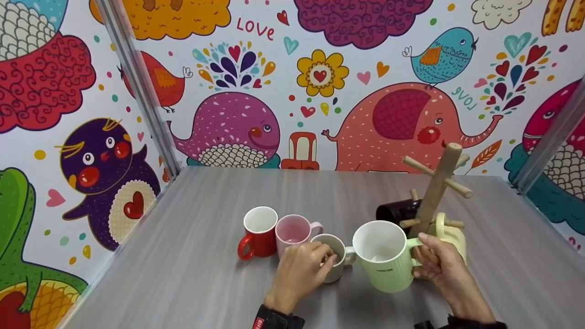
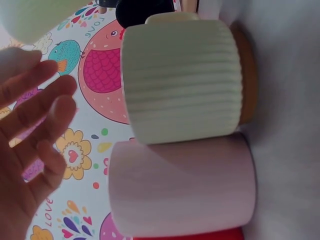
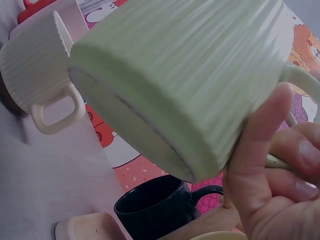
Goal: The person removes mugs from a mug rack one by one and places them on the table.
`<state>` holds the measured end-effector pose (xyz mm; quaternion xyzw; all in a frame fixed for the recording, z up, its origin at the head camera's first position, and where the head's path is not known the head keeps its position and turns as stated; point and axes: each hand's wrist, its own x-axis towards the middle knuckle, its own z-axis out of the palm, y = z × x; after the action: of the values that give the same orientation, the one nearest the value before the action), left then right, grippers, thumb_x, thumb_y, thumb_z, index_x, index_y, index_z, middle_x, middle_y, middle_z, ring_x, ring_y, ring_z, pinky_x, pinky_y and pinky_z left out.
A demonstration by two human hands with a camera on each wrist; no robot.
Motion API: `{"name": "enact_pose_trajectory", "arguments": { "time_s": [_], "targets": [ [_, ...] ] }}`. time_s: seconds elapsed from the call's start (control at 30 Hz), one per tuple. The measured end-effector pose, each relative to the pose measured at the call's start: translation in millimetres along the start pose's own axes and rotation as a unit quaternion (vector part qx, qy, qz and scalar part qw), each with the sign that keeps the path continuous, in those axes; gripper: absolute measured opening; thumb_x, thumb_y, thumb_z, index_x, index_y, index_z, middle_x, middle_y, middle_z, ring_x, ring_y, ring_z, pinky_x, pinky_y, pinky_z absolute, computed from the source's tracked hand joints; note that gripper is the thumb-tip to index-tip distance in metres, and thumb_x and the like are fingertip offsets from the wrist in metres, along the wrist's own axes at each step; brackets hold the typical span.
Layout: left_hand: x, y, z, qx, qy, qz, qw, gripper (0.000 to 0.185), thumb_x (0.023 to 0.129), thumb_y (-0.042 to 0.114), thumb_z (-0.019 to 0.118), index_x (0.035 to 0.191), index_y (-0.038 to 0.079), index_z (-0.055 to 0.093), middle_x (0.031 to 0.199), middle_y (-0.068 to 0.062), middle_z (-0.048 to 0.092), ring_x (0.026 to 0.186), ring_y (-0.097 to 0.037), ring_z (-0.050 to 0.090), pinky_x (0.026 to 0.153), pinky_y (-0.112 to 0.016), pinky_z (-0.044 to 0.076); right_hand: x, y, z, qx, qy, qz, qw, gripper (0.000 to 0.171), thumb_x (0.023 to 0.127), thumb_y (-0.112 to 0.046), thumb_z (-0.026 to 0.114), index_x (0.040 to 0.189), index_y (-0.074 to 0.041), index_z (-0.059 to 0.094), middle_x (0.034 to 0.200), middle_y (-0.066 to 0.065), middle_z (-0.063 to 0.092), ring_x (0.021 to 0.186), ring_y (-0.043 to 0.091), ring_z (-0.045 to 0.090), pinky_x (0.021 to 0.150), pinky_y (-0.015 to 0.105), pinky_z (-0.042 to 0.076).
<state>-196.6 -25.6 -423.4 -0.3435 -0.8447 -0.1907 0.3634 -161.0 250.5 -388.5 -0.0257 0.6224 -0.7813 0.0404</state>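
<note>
Pale green and ribbed, the large ceramic mug (image 1: 385,256) sits in our right hand (image 1: 445,267), whose fingers curl round its handle; the mug is lifted clear of the grey wood-grain desk (image 1: 192,256) and tilted, its flat base showing in the right wrist view (image 3: 150,135). Our left hand (image 1: 299,272) lies just beside it, fingers loosely bent over the rim of the small cream ribbed mug (image 1: 336,256), touching it but not plainly gripping; in the left wrist view those fingers (image 2: 35,105) are spread and relaxed. Just left of the cream mug stands the pink ceramic mug (image 1: 295,233), touching it, and next along the red mug with a white inside (image 1: 258,230). Behind the green mug rises the wooden mug tree with peg arms (image 1: 436,187); a black glossy mug (image 1: 395,211) hangs low on it. Farthest off we see the cartoon animal wall (image 1: 320,82).
</note>
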Motion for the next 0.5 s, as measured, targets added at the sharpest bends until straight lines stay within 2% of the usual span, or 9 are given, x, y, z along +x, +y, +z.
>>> {"name": "enact_pose_trajectory", "arguments": {
  "time_s": [0.3, 0.5],
  "targets": [
    [0.1, 0.6, 1.8, 0.005, -0.008, 0.005, 0.9999, 0.008, 0.078, 0.021, 0.068, 0.072, 0.017, 0.065, 0.064, 0.009, 0.056, 0.051, -0.006, 0.05, 0.048, -0.018, 0.036, 2.1, 1.1, -6.6, 0.027, -0.076, -0.037, 0.996, 0.043, 0.098, -0.014, 0.02, 0.056, -0.006, 0.018, 0.055, 0.01, 0.011, 0.049, 0.024, 0.007, 0.05, 0.025, 0.045],
    [-0.6, 0.5, 2.7, 0.004, -0.001, 0.004, 1.0, 0.007, 0.076, 0.02, 0.069, 0.072, 0.017, 0.064, 0.062, 0.01, 0.054, 0.05, -0.005, 0.048, 0.048, -0.018, 0.035, 3.2, 3.6, -11.5, 0.031, -0.124, -0.065, 0.99, 0.042, 0.098, -0.012, 0.018, 0.057, -0.004, 0.019, 0.054, 0.012, 0.011, 0.048, 0.026, 0.006, 0.055, 0.029, 0.05]
  ]
}}
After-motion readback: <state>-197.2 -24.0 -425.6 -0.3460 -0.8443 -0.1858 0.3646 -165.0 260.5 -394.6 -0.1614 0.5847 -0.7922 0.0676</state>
